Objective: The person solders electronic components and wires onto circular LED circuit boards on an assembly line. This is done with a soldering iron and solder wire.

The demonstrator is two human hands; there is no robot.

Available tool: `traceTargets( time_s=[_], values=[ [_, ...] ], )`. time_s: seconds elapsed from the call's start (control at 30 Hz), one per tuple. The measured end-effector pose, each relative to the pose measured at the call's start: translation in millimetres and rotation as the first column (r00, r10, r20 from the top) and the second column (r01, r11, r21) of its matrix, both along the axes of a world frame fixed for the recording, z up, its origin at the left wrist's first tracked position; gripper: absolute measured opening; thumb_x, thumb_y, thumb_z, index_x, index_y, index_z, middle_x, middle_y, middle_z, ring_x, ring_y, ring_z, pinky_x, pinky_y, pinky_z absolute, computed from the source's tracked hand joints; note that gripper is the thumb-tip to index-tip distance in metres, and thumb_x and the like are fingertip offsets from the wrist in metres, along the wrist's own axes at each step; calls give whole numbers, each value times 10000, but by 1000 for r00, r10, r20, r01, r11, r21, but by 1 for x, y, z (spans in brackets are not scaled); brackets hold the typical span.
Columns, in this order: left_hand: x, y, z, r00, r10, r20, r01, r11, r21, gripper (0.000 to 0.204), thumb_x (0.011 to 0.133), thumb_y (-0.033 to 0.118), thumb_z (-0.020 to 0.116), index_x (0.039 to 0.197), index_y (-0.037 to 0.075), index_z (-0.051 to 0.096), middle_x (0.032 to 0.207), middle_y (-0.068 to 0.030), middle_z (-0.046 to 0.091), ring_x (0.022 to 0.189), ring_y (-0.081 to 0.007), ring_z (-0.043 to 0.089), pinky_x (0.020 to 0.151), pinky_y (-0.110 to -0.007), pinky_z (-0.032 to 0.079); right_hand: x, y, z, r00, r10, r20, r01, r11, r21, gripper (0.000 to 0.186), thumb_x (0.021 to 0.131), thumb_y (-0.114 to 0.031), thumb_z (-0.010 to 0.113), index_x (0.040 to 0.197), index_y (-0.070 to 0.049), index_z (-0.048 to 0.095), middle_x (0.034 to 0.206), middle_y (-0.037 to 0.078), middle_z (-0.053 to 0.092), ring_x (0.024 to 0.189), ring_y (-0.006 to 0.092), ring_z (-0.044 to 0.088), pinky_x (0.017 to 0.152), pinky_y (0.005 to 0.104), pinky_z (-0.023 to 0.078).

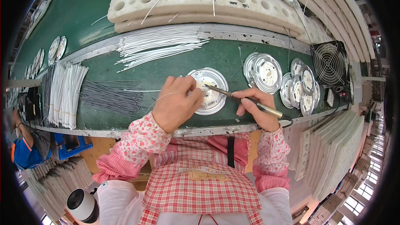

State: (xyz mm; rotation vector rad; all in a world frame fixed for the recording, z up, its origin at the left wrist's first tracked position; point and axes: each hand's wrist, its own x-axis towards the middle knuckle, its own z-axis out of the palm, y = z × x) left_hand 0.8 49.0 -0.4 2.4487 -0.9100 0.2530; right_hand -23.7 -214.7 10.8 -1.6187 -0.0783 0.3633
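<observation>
A round silver LED lamp plate [216, 103] with a pale circuit board in its middle lies on the green bench before me. My right hand [260, 107] grips a soldering iron [266, 109], its tip down at the board. My left hand [177, 102] is closed at the plate's left side, fingertips pinched over the board. A white wire [143, 90] runs from the left up to those fingers, and a thin strand, perhaps solder, loops behind the hand. Exactly what the left fingertips pinch is hidden.
White wires [158, 43] lie behind my left hand; dark wires [112, 96] and bundled white wires [66, 96] are further left. Lamp plates [266, 73] stack at the right, near a black fan [329, 60]. Perforated foam boards [200, 6] stand at the back. A person [26, 146] sits far left.
</observation>
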Motion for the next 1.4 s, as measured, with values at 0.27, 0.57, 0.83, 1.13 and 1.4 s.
traceTargets(
  time_s=[0.27,0.57,0.83,1.13,1.4],
  values=[
    [-1,18,-5,997,-45,65,42,998,50,484,732,32,717,1205,129,688,1043,-58,580,909,-232,581,796,-365,466,-19,16,6,993,-116,15,116,993,-13,212,962,-64,556,1110,25,680,774,57,669,651,82,617,596,231,496],
    [1,18,0,985,-117,129,95,982,166,495,745,63,703,1236,110,658,1085,-75,578,983,-258,575,817,-356,468,-9,70,-13,763,232,603,308,690,-655,1007,611,-352,900,1433,-45,407,1268,179,547,1164,349,519,1005,442,410],
    [65,5,4,489,-333,-806,-184,864,-469,496,844,87,780,1263,-38,545,1098,-64,669,985,-109,625,876,-281,521,-8,63,-6,755,71,652,332,816,-473,1072,562,-318,947,1433,-21,397,1308,181,527,1197,358,509,1039,442,393],
    [235,24,91,916,346,-202,-399,830,-390,699,875,369,710,1326,-122,499,1289,-255,601,1176,-350,594,1003,-374,459,33,-34,-10,777,-39,628,526,589,-614,972,633,-255,925,1407,11,402,1268,216,558,1144,380,550,1000,421,428],
    [72,97,69,1000,16,-24,-4,905,426,143,866,194,693,914,70,643,874,-90,652,869,-292,650,843,-402,457,28,-49,-4,820,37,572,402,674,-619,952,643,-181,915,1421,-4,394,1336,211,534,1206,364,544,1030,408,420]
  ],
)
